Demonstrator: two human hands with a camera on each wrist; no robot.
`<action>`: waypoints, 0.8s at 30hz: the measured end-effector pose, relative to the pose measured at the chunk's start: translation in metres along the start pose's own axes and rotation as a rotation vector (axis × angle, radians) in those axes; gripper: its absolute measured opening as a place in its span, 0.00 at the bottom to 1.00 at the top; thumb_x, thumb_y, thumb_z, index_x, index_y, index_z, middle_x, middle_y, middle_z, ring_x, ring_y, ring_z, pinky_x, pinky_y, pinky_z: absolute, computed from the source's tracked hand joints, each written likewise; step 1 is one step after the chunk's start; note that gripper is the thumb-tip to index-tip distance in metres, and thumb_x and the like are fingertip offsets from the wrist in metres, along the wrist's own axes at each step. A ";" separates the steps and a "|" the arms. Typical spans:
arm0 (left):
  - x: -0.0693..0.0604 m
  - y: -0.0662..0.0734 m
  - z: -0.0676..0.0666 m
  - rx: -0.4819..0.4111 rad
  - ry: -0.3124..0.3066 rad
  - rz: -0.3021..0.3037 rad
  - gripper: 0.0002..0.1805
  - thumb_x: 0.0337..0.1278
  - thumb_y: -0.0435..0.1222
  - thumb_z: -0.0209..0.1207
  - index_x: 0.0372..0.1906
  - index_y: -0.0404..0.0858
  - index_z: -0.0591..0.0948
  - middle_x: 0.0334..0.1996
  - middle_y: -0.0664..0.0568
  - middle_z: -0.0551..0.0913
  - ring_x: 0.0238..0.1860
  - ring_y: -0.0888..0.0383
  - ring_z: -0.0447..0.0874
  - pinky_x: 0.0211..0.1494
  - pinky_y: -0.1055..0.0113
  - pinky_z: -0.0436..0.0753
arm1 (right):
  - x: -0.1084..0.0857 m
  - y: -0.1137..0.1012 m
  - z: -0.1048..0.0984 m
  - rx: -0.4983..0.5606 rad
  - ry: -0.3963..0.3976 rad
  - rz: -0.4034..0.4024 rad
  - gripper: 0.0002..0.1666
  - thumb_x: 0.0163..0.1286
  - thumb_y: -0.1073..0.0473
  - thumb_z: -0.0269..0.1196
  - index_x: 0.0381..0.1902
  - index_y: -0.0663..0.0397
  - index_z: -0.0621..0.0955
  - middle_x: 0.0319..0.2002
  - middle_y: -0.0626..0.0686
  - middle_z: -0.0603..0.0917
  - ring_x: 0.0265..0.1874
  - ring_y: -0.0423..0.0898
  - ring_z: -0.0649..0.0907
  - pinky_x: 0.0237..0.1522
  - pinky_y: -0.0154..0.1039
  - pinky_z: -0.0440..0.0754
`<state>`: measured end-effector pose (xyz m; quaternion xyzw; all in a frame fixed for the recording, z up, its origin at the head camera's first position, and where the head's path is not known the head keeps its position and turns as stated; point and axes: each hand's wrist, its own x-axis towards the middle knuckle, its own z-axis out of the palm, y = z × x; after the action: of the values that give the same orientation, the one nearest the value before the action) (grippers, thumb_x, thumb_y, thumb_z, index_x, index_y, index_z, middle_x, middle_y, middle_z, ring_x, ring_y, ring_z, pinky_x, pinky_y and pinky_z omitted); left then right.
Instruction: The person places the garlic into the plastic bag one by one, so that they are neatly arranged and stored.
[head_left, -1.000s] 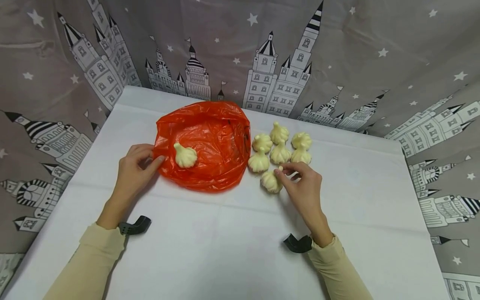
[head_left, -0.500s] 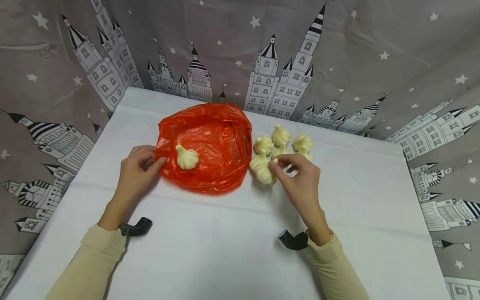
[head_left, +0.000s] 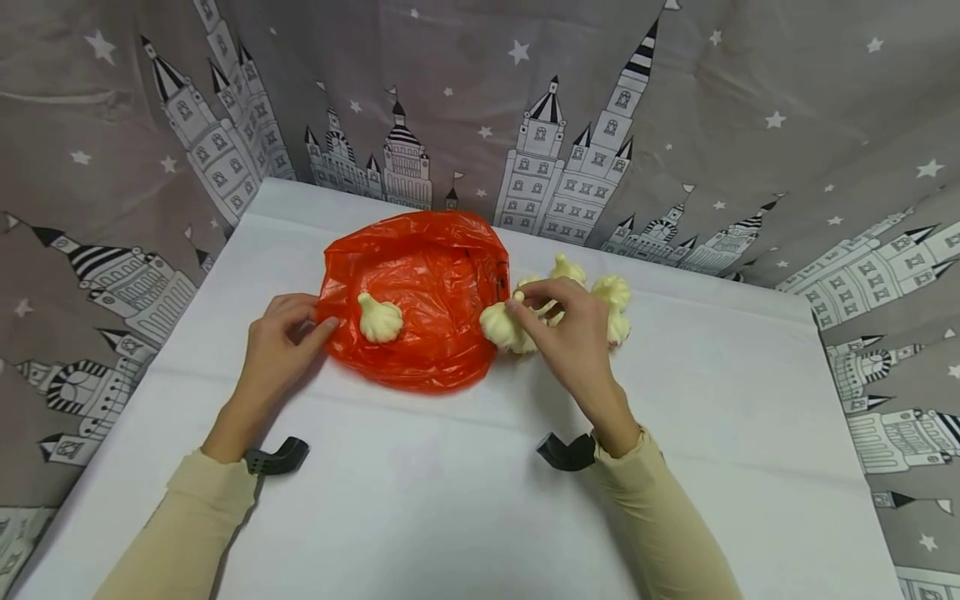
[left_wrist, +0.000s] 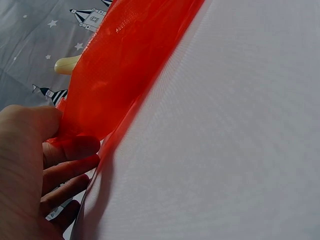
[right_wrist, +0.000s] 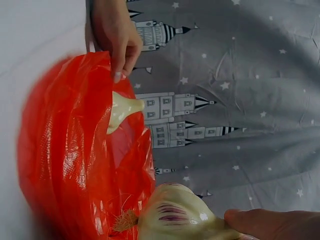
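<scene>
A red plastic bag (head_left: 420, 367) lies wide-mouthed on the white table, with one garlic bulb (head_left: 381, 320) inside near its left side. My left hand (head_left: 283, 342) pinches the bag's left rim between thumb and fingers, as the left wrist view also shows. By its stem my right hand (head_left: 566, 329) holds another garlic bulb (head_left: 498, 327) at the bag's right edge. In the right wrist view that held bulb (right_wrist: 175, 215) shows purple streaks and dry roots, overlapping the bag's rim. Several more garlic bulbs (head_left: 612, 293) sit behind the right hand, partly hidden by it.
The white table (head_left: 420, 500) extends in front of the bag and to the right of the bulbs. A grey curtain (head_left: 465, 100) printed with castles and stars hangs behind the table and at its sides. Each wrist carries a black camera mount (head_left: 277, 457).
My right hand has lifted a garlic bulb from the front of the group and carried it left to the bag's right edge. My left hand keeps its hold on the rim.
</scene>
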<state>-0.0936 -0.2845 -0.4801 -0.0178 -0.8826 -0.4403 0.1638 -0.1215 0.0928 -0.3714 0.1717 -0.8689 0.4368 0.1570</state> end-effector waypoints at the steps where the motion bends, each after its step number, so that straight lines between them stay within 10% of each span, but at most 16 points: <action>1: 0.000 0.000 0.000 -0.002 -0.001 0.000 0.09 0.66 0.35 0.70 0.34 0.32 0.87 0.52 0.40 0.87 0.60 0.47 0.78 0.55 0.92 0.68 | 0.002 -0.001 0.001 0.002 -0.006 -0.003 0.09 0.65 0.59 0.77 0.40 0.57 0.91 0.33 0.53 0.90 0.33 0.49 0.85 0.35 0.49 0.86; 24: -0.001 0.002 -0.001 -0.007 -0.008 0.005 0.09 0.66 0.36 0.70 0.33 0.33 0.86 0.52 0.42 0.87 0.59 0.51 0.77 0.55 0.92 0.69 | 0.048 -0.017 0.032 -0.032 -0.091 -0.058 0.09 0.67 0.57 0.75 0.40 0.57 0.91 0.31 0.52 0.89 0.33 0.48 0.86 0.36 0.42 0.84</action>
<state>-0.0921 -0.2842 -0.4784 -0.0223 -0.8818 -0.4428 0.1612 -0.1609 0.0498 -0.3569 0.2142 -0.8766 0.4100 0.1325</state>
